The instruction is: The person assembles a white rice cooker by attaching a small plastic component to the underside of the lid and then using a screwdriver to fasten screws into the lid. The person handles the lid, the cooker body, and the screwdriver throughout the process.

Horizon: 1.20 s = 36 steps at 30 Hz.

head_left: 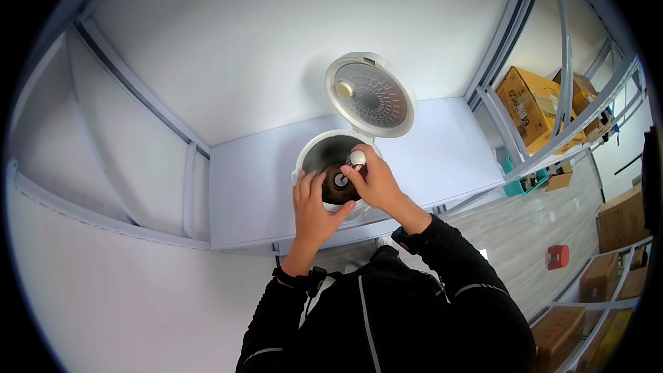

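Note:
A white rice cooker [299,166] stands on the pale shelf with its lid [376,97] raised. Its inside is dark grey, with a brown bottom and a small round silvery centre [340,179]. My right hand [378,183] reaches over the right side of the opening, fingers closed around a small object with a white rounded end [357,158]; the grip hides its kind. At the near left rim rests my left hand [316,211], its fingers spread over the edge and its thumb stretched out to the right.
Pale shelf top [252,186] surrounds the cooker, with a white wall behind. Metal frame posts [503,34] stand on both sides. To the right are cardboard boxes [528,107], a teal crate [514,186] and a red container [557,257] on the floor.

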### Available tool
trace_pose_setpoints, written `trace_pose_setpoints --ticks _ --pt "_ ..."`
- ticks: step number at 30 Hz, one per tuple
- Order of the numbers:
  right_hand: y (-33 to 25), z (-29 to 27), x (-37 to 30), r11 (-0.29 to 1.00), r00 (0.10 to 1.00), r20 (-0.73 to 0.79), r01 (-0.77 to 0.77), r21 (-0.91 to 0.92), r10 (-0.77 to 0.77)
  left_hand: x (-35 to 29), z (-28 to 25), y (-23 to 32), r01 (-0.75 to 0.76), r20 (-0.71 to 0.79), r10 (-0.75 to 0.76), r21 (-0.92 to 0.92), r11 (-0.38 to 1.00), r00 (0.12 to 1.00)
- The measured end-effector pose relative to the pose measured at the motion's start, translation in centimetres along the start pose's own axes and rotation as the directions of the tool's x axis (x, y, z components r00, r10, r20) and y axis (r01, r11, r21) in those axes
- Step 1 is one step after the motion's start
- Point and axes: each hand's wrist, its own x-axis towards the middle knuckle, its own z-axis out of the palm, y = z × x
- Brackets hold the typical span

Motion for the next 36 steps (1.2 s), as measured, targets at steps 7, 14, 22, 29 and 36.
trace_pose_setpoints --ticks 7,14,22,29,36 --pt "0.1 0.0 0.3 0.999 1.000 0.017 0.001 -0.032 0.000 -0.1 0.2 -0.2 -0.003 0.003 0.003 0.004 1.000 1.000" --pt "-1.1 -1.1 0.3 0.999 0.998 0.056 -0.003 -0.048 0.006 0.0 0.1 -0.2 0.042 0.040 -0.043 0.018 0.999 0.998" --pt "-5.6 -9.5 0.6 0.816 0.829 -0.234 0.550 0.177 -0.508 0.2 0.1 0.2 0.083 0.046 -0.082 -0.023 0.996 0.996" --pt "-5.7 -16.4 2.9 0.908 0.865 -0.274 0.401 -0.125 -0.420 -0.3 -0.3 0.5 0.128 0.050 -0.129 0.021 0.992 0.990" --pt "0.0 -13.7 5.9 0.971 0.967 -0.162 0.167 -0.169 -0.195 0.1 -0.8 1.7 0.219 0.067 -0.220 0.028 0.975 0.973"
